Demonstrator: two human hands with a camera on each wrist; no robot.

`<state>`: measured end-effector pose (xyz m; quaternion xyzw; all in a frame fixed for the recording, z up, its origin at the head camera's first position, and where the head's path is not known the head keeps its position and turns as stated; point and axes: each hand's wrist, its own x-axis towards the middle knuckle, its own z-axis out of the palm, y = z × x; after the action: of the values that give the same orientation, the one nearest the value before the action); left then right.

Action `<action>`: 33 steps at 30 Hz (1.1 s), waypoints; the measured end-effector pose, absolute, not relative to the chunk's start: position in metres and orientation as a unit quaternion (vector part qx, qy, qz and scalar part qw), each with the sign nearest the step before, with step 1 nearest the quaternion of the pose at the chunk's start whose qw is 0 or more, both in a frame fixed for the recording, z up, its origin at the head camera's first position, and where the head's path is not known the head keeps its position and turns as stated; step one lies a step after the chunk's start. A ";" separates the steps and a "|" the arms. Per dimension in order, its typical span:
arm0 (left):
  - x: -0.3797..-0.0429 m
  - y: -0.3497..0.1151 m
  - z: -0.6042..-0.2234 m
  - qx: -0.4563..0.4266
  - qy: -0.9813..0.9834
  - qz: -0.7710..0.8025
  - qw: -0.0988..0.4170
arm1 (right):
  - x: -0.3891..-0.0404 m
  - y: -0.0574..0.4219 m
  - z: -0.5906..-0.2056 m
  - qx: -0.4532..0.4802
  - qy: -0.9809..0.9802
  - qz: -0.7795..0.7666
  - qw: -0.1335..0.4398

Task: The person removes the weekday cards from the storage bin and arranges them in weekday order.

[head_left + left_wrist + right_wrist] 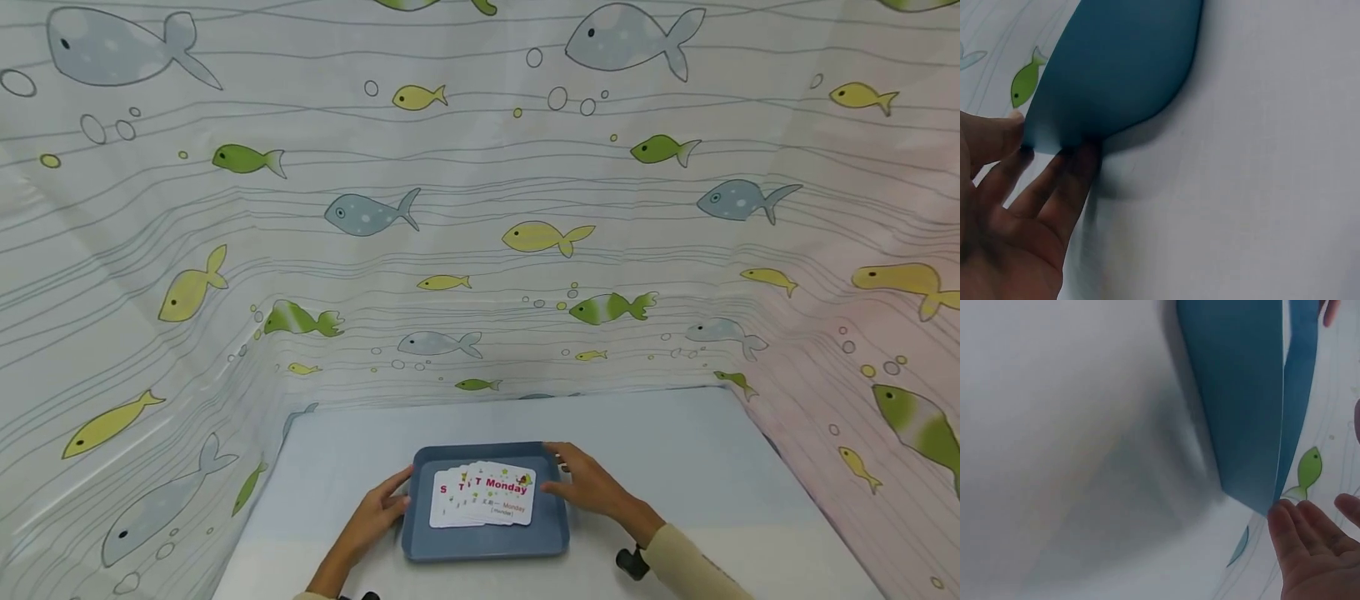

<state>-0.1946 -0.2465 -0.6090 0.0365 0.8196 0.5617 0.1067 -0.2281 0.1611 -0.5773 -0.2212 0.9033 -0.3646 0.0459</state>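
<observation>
A blue rectangular tray (480, 547) sits on the white table, and a fanned stack of printed word cards (507, 496) lies in it. The top card reads "Monday". At the tray's left side is my left hand (372, 514); in the left wrist view its fingertips (1085, 156) meet the tray's wall, with the thumb near the rim. My right hand (588, 482) is by the far right corner, fingers extended and the thumb reaching over the right rim. In the right wrist view those straight fingertips (1279, 512) touch the tray's corner, the thumb held apart.
White cloth covers the table (675, 467) around the tray. Behind and beside it hangs a curtain (480, 183) printed with fish and wavy lines. A black wrist device (632, 563) shows at the right sleeve (693, 567).
</observation>
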 end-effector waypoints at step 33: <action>-0.192 -0.242 -0.616 0.020 0.810 0.579 0.093 | -0.236 0.115 -0.589 -0.251 0.917 -0.303 0.066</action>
<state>-0.1920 -0.2422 -0.6160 0.0202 0.8099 0.5789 0.0925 -0.2362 0.1149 -0.5890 -0.2511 0.9168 -0.3034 0.0663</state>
